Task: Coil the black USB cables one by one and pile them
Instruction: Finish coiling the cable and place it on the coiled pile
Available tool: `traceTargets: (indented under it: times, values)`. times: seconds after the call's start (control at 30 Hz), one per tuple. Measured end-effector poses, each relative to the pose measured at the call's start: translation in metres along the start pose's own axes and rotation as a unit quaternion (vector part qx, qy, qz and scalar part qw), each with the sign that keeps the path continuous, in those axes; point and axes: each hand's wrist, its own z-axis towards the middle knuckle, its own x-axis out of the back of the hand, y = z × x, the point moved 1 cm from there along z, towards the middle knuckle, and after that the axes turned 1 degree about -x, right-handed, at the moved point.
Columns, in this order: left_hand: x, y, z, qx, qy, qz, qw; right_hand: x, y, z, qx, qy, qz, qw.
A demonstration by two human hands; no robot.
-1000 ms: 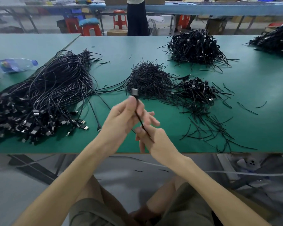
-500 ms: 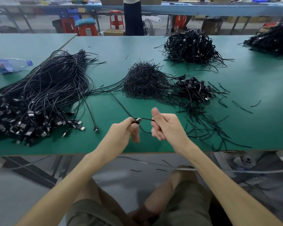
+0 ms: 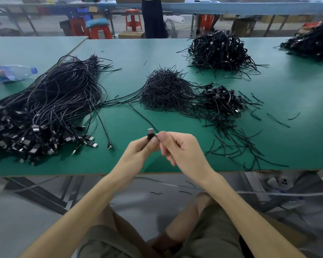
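Observation:
My left hand [image 3: 138, 152] pinches the plug end of one black USB cable [image 3: 150, 134], silver tip pointing up, above the green table's near edge. My right hand [image 3: 177, 148] pinches the same cable just beside the plug. The cable's free length [image 3: 138, 112] trails back across the table toward the left heap. A big heap of loose uncoiled cables [image 3: 45, 108] lies at the left, plugs toward me. A small pile of coiled cables [image 3: 222, 101] sits to the right of centre.
A mound of short black ties [image 3: 166, 90] lies mid-table, with stray ties [image 3: 241, 144] scattered near the front right. Two more cable piles, one [image 3: 220, 51] and another [image 3: 313, 43], sit at the back. A plastic bottle [image 3: 11, 73] lies far left. A person [image 3: 153, 17] stands behind the table [image 3: 287, 86].
My hands came down from a raised position and moved close together. The plug dropped from high in my left hand to just above the table, with my right hand now pinching beside it.

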Motion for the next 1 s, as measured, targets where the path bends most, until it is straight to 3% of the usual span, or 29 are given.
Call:
traceTargets:
  times: [0.13, 0.2, 0.3, 0.37, 0.43, 0.53, 0.6, 0.7, 0.8, 0.87, 1.0]
  values:
    - [0.0, 0.013, 0.004, 0.019, -0.046, -0.234, 0.971, -0.013, 0.002, -0.006, 0.007, -0.039, -0.026, 0.999]
    - [0.005, 0.022, 0.007, 0.029, -0.017, -0.329, 0.944, -0.017, 0.008, -0.007, -0.016, -0.061, -0.026, 0.998]
    - [0.02, 0.035, 0.005, 0.043, 0.008, -0.37, 0.928, -0.013, 0.023, -0.005, -0.046, -0.08, -0.098, 0.991]
    - [0.03, 0.039, 0.0, 0.038, -0.001, -0.257, 0.966, -0.005, 0.031, 0.0, -0.05, -0.084, -0.167, 0.981]
    - [0.031, 0.035, -0.004, 0.033, -0.05, -0.015, 0.998, 0.003, 0.035, 0.008, -0.05, -0.074, -0.217, 0.972]
    - [0.022, 0.017, -0.009, 0.046, -0.125, 0.315, 0.94, 0.008, 0.034, 0.016, -0.046, -0.032, -0.226, 0.973]
    - [0.016, 0.009, -0.008, -0.009, -0.048, 0.377, 0.925, 0.004, 0.03, 0.017, -0.039, -0.01, -0.178, 0.983]
    - [0.006, 0.006, -0.004, -0.066, 0.025, 0.26, 0.963, -0.006, 0.02, 0.016, -0.02, 0.0, -0.079, 0.997]
    - [0.0, 0.006, -0.001, -0.013, 0.048, -0.005, 0.999, -0.012, 0.016, 0.013, -0.007, -0.002, -0.026, 1.0]
    - [-0.004, 0.01, 0.003, 0.028, 0.046, -0.178, 0.983, -0.018, 0.016, 0.009, -0.002, -0.014, -0.031, 0.999]
    - [0.009, 0.03, 0.015, 0.004, 0.124, -0.378, 0.917, -0.026, 0.023, 0.002, -0.019, -0.075, -0.093, 0.993]
